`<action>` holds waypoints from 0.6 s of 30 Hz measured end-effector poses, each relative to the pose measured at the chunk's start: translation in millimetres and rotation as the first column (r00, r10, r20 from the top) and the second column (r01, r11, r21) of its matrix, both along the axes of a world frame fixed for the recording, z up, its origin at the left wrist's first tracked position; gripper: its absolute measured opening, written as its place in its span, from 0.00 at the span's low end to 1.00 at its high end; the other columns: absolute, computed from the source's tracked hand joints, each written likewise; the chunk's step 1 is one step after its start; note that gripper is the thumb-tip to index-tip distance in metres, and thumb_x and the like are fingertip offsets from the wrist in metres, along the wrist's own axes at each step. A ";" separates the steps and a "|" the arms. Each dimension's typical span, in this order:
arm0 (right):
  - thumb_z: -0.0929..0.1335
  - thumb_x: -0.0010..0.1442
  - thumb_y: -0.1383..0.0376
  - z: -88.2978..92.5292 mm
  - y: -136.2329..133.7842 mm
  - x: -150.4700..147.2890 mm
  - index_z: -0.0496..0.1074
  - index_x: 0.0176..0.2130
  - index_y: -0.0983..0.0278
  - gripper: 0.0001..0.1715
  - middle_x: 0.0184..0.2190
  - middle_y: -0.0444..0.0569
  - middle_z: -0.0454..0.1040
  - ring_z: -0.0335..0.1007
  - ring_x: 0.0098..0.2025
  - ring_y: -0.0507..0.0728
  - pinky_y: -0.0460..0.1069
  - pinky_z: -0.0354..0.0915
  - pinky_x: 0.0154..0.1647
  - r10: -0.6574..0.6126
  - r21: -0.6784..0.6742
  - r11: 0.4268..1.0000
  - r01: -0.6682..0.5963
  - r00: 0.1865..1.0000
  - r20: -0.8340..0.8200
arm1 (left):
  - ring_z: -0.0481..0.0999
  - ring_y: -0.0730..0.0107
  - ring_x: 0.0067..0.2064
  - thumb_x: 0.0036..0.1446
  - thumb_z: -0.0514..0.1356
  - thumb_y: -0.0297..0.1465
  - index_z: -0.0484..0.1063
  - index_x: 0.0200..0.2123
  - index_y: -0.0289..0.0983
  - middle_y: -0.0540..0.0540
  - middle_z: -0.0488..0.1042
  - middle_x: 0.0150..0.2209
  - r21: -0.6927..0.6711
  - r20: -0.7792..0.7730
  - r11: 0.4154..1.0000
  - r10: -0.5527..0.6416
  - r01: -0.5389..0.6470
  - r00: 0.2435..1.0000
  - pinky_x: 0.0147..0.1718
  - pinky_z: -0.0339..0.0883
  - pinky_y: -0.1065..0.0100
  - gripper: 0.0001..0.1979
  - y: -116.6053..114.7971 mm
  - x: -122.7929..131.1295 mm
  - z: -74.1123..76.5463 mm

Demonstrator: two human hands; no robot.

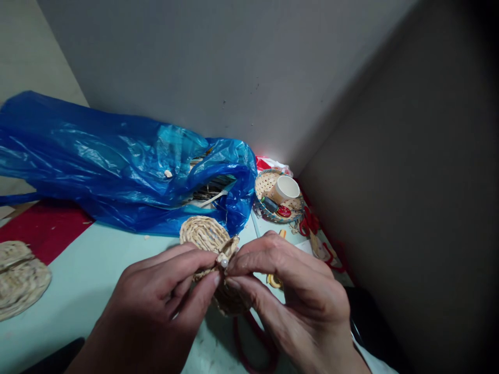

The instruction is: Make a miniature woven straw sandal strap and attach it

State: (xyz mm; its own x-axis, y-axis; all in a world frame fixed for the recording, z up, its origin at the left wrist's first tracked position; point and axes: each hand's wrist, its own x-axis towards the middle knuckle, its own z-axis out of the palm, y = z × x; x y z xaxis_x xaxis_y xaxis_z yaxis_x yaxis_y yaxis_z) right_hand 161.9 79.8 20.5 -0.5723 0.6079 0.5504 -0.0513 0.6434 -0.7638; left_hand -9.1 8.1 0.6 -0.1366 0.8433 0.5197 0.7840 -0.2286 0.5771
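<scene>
Both my hands meet at the lower middle, around a braided straw piece (230, 298) with a small white pearl bead (224, 263) on it. From the left, my left hand (167, 291) pinches the straw piece beside the bead, thumb below and index finger above. My right hand (288, 291) pinches its other side, close to the bead. Part of the piece is hidden behind my fingers. A round coiled straw disc (203, 232) shows just beyond my left fingertips; whether it is joined to the held piece is unclear.
A large blue plastic bag (128, 171) of dried strands lies along the wall. Right of it, a small woven basket (267, 182) holds a paper cup (287, 188) and thread spool (270, 204). Red-handled scissors (309, 222) lie nearby. More coiled straw (27, 285) rests at far left.
</scene>
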 end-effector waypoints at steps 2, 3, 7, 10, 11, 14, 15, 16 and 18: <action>0.73 0.59 0.76 -0.3 0.4 0.2 0.77 0.38 0.66 0.08 0.33 0.47 0.78 0.74 0.36 0.53 0.48 0.71 0.38 0.000 0.005 1.000 0.000 1.000 0.009 | 0.83 0.73 0.27 0.58 0.58 0.28 0.76 0.32 0.44 0.55 0.82 0.26 0.009 -0.023 1.000 -0.003 0.003 1.000 0.25 0.74 0.81 0.07 0.0 -1.3 -0.6; 0.73 0.59 0.76 -0.5 0.5 0.4 0.76 0.38 0.65 0.08 0.33 0.47 0.78 0.74 0.36 0.53 0.48 0.71 0.38 0.002 0.014 1.000 -0.002 1.000 0.015 | 0.83 0.73 0.27 0.58 0.58 0.28 0.76 0.32 0.44 0.55 0.82 0.26 0.008 -0.033 1.000 -0.011 0.011 0.999 0.26 0.75 0.81 0.07 0.1 -1.6 -0.8; 0.72 0.61 0.76 -1.3 0.0 1.1 0.76 0.41 0.62 0.11 0.34 0.46 0.78 0.73 0.36 0.53 0.49 0.70 0.37 0.006 0.047 0.999 -0.008 0.999 0.036 | 0.81 0.74 0.24 0.58 0.58 0.29 0.76 0.33 0.44 0.56 0.81 0.25 0.001 -0.009 1.000 -0.006 0.006 1.000 0.23 0.73 0.81 0.07 0.9 0.2 -0.8; 0.71 0.61 0.77 -1.8 -0.7 0.9 0.76 0.41 0.61 0.12 0.34 0.46 0.77 0.73 0.36 0.53 0.49 0.70 0.37 -0.013 0.069 0.998 0.010 0.999 0.038 | 0.78 0.74 0.21 0.58 0.58 0.29 0.76 0.32 0.44 0.56 0.80 0.24 -0.006 0.055 1.000 0.029 -0.029 0.998 0.20 0.72 0.79 0.07 0.4 4.3 -0.6; 0.71 0.61 0.77 -1.8 -1.0 0.6 0.76 0.40 0.62 0.12 0.34 0.46 0.77 0.73 0.36 0.53 0.49 0.70 0.37 -0.021 0.076 0.997 0.018 0.999 0.037 | 0.77 0.74 0.20 0.58 0.58 0.30 0.76 0.31 0.45 0.56 0.80 0.24 -0.012 0.080 0.999 0.037 -0.036 0.996 0.20 0.72 0.78 0.08 0.1 5.8 -0.7; 0.71 0.60 0.77 -1.0 -2.2 -0.1 0.76 0.40 0.63 0.11 0.34 0.46 0.76 0.73 0.36 0.53 0.48 0.70 0.36 -0.037 0.083 0.996 0.035 0.999 0.027 | 0.77 0.74 0.20 0.57 0.58 0.31 0.77 0.31 0.45 0.56 0.80 0.24 -0.043 0.146 0.997 0.070 -0.064 0.987 0.20 0.72 0.77 0.08 -0.9 9.3 -1.5; 0.71 0.60 0.78 -0.4 -2.7 -0.2 0.76 0.40 0.63 0.11 0.34 0.46 0.76 0.73 0.36 0.53 0.48 0.70 0.36 -0.038 0.080 0.996 0.035 0.999 0.027 | 0.77 0.73 0.21 0.57 0.58 0.31 0.77 0.30 0.46 0.56 0.80 0.24 -0.045 0.161 0.996 0.089 -0.082 0.983 0.21 0.72 0.76 0.08 -1.3 10.0 -2.0; 0.71 0.60 0.78 0.3 -3.4 -0.3 0.75 0.40 0.64 0.11 0.34 0.46 0.76 0.73 0.36 0.53 0.48 0.70 0.37 -0.037 0.078 0.996 0.034 0.999 0.028 | 0.78 0.72 0.22 0.56 0.58 0.31 0.77 0.30 0.46 0.56 0.80 0.25 -0.044 0.173 0.994 0.106 -0.100 0.979 0.22 0.73 0.75 0.08 -1.7 10.5 -2.5; 0.71 0.60 0.77 1.5 -5.1 0.0 0.74 0.39 0.64 0.10 0.33 0.46 0.76 0.73 0.37 0.53 0.48 0.70 0.38 -0.046 0.069 0.997 0.043 0.998 0.040 | 0.78 0.72 0.22 0.56 0.58 0.31 0.77 0.30 0.46 0.56 0.80 0.25 -0.050 0.179 0.994 0.108 -0.101 0.978 0.22 0.73 0.75 0.07 -2.9 11.0 -3.7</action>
State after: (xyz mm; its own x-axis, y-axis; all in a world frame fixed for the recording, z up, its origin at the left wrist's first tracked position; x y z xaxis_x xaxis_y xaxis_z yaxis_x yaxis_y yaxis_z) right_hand 161.9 74.7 22.0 -0.5688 0.5951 0.5677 0.0100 0.6952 -0.7188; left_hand 2.0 5.2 -3.0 -0.3139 0.8393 0.4439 0.6839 -0.1244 0.7189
